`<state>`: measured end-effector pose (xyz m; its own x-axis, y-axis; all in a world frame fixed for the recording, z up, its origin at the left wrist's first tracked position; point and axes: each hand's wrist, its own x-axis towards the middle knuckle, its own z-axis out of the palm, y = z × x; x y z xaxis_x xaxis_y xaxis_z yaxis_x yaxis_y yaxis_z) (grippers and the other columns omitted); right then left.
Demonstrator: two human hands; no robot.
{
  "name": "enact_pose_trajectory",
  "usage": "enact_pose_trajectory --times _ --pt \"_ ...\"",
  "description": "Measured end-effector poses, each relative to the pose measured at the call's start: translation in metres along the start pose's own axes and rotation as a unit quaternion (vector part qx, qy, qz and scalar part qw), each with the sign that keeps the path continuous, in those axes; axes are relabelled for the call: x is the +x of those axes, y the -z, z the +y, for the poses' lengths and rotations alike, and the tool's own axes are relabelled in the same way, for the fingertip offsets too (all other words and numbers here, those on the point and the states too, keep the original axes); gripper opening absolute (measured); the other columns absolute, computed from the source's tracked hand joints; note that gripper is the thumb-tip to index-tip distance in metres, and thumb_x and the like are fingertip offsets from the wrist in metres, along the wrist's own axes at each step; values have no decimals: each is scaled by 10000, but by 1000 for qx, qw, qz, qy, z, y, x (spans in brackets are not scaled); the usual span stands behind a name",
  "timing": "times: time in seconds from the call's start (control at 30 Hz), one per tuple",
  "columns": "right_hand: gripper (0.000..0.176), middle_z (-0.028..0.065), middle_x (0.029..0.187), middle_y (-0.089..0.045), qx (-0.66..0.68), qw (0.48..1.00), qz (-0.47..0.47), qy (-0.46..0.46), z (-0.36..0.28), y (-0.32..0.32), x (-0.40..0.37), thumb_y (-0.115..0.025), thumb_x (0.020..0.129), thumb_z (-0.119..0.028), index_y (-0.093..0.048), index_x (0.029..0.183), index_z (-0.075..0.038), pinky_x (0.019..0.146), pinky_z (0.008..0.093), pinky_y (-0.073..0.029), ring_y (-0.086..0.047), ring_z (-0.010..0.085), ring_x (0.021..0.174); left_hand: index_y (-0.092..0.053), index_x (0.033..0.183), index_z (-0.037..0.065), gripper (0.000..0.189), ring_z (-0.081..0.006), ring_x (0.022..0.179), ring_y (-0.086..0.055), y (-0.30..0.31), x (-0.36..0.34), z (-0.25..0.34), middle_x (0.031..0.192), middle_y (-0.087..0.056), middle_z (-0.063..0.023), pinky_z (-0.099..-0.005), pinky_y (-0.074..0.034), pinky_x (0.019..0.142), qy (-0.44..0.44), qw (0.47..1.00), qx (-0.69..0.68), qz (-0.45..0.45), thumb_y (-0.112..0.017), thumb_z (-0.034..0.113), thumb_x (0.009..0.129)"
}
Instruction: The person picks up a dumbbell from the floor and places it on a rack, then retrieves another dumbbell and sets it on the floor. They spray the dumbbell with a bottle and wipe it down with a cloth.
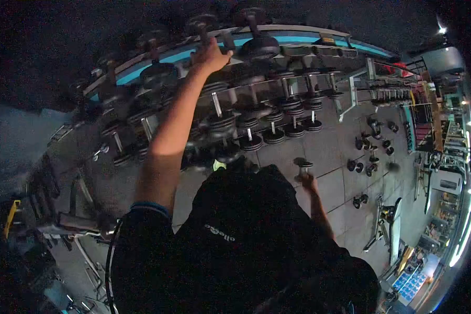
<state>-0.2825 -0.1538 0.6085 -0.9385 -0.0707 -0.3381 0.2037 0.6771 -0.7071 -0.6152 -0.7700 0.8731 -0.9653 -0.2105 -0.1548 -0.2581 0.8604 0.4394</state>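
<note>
My left hand (212, 57) is stretched out over the top tier of a dumbbell rack, with a finger pointing forward and the thumb spread to the side. It is at a dark dumbbell (201, 23), partly covering it; exact contact is hard to see. To its right lies another large dumbbell (259, 47) on the same tier. Lower down on the right, my right hand (309, 182) is closed around a small dumbbell (304, 163) with a dark head, held beside my body above the floor.
The rack's edge has a blue stripe (235, 42). Lower tiers hold several dumbbells with silver handles (273, 128). More dumbbells (371, 141) lie on the tiled floor (329, 152) to the right. A bench (395, 230) stands at lower right, gym equipment (76, 222) at left.
</note>
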Motion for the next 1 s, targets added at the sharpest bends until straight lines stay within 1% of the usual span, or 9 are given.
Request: enact_pose_trajectory --times 0.07,0.13,0.17,0.27,0.43,0.5,0.6,0.77,1.0 --pt "372 94 1010 -723 0 999 -14 42 -71 38 70 -630 925 -349 -678 1145 -53 858 370 -529 -675 272 991 -144 1591 57 945 -445 1401 -395 -11 27 -8 1590 -309 -216 -657 -286 1146 -4 999 -4 33 -539 614 938" --pt "307 85 1135 -702 428 899 -47 76 -121 56 148 -603 974 -251 -666 1190 -42 897 362 -518 -650 230 1027 -139 1587 36 988 -430 1358 -461 -19 53 -16 1552 -370 -240 -606 -371 1115 8 1000 -5 16 -559 626 915" --pt "260 36 1001 -689 64 978 50 193 -247 79 154 -601 987 -252 -698 1120 -50 755 346 -528 -632 146 882 -141 1582 23 1005 -424 1331 -491 -18 58 -14 1540 -386 -243 -589 -405 1090 27 1000 0 3 -572 628 905" --pt "277 66 1051 -703 29 934 20 355 -306 105 282 -602 997 -227 -675 1134 3 820 328 -521 -642 155 908 -148 1565 -14 1050 -403 1245 -574 -3 53 -3 1493 -445 -245 -540 -495 1010 71 997 20 -5 -608 631 876" --pt "409 102 1158 -696 240 916 -164 277 -461 102 423 -621 993 -321 -630 1239 5 930 366 -509 -644 210 1038 -180 1554 1 1139 -425 1022 -687 -16 51 -3 1143 -674 -289 -507 -566 861 76 991 4 108 -726 622 770" --pt "523 134 1205 -680 -111 907 -149 377 -510 91 480 -622 980 -429 -614 1267 9 984 408 -492 -630 264 1128 -81 1596 96 1168 -405 980 -704 -12 50 -1 1121 -693 -257 -493 -577 841 120 990 18 65 -739 602 774" --pt "499 143 1135 -689 -150 931 -227 243 -575 49 496 -637 966 -414 -627 1220 15 983 453 -495 -641 283 1112 -97 1605 150 1114 -392 1005 -700 -3 48 8 1153 -696 -217 -490 -580 844 139 988 43 56 -719 600 798" --pt "305 74 769 -648 260 887 -381 -22 -575 -31 552 -587 984 -323 -662 910 -37 733 399 -546 -662 204 757 -102 1602 103 1095 -356 1002 -709 6 47 25 1153 -707 -183 -466 -599 829 190 978 88 11 -651 644 824" --pt "247 20 618 -478 316 898 -305 -13 -574 -43 536 -550 963 -204 -550 739 -101 520 344 -408 -470 147 539 -116 1597 64 1142 -341 966 -720 35 43 51 1148 -701 -209 -435 -607 817 229 972 49 -25 -693 630 790"
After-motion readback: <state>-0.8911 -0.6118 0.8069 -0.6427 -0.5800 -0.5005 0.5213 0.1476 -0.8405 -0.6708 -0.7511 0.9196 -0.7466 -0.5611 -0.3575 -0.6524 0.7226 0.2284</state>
